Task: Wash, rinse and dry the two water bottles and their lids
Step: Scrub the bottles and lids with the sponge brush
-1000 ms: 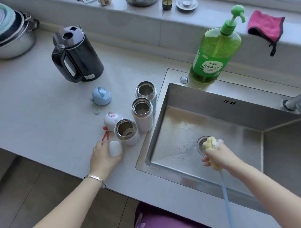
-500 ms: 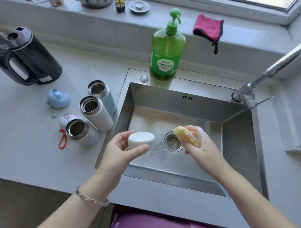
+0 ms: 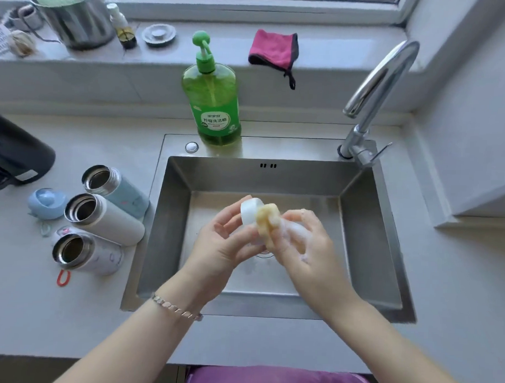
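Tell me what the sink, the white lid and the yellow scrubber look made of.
Sink: brushed stainless steel, going by its grey metallic sheen and sharp folded walls. White lid: probably smooth plastic, opaque with a soft gloss. Yellow scrubber: likely foam sponge, squashed and lathered; its texture is blurred.

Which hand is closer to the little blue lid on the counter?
Left. The left hand holds a white lid over the sink, to the right of the blue lid. The right hand, gripping a sponge, is even farther right.

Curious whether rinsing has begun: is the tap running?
Off, it seems: no stream falls from the faucet spout into the sink.
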Demonstrator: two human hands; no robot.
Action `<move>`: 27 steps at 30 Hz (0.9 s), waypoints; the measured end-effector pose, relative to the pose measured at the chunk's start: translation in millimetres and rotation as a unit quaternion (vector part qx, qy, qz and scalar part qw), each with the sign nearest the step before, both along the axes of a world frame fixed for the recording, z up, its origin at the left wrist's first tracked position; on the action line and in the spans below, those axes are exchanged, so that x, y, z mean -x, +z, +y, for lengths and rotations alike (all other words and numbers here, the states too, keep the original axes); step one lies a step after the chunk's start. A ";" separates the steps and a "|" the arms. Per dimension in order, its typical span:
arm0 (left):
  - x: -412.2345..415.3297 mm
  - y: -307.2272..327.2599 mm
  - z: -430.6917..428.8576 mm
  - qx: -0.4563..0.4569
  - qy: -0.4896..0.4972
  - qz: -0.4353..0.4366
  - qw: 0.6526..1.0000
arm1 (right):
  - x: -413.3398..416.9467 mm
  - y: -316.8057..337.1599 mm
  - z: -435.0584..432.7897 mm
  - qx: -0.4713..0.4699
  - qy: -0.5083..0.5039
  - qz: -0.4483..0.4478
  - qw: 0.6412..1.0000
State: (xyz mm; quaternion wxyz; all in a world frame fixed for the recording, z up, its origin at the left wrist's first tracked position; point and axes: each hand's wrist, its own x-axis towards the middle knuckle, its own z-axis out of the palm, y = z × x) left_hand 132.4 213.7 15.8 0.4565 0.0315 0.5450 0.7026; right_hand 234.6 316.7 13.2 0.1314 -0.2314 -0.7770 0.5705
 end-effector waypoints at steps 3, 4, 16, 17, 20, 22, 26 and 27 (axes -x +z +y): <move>0.0 2.3 6.0 0.007 -0.027 0.000 1.000 | 4.6 -4.1 10.5 0.003 -0.024 0.002 1.000; -0.8 2.8 7.3 0.012 -0.034 0.001 0.999 | 7.7 -7.5 15.7 0.015 -0.033 -0.023 0.999; 16.3 6.3 21.4 0.026 -0.062 -0.008 0.998 | 12.1 -14.4 23.5 0.051 -0.069 -0.032 0.996; 16.7 7.6 21.1 0.041 -0.072 0.009 0.997 | 9.8 -14.3 24.8 0.017 -0.053 -0.042 0.998; 13.2 11.8 20.3 0.116 -0.093 0.117 0.982 | 2.6 -11.7 26.2 -0.092 -0.010 -0.043 0.995; 11.5 12.9 18.8 0.155 -0.099 0.191 0.964 | 1.8 -9.3 26.7 -0.094 0.001 -0.046 0.994; 14.1 13.1 13.1 0.197 -0.083 0.325 0.921 | 4.9 -9.4 23.3 -0.047 -0.009 -0.018 0.999; 14.9 12.5 11.6 0.196 -0.066 0.337 0.919 | 5.4 -9.4 18.4 -0.064 0.001 -0.014 0.998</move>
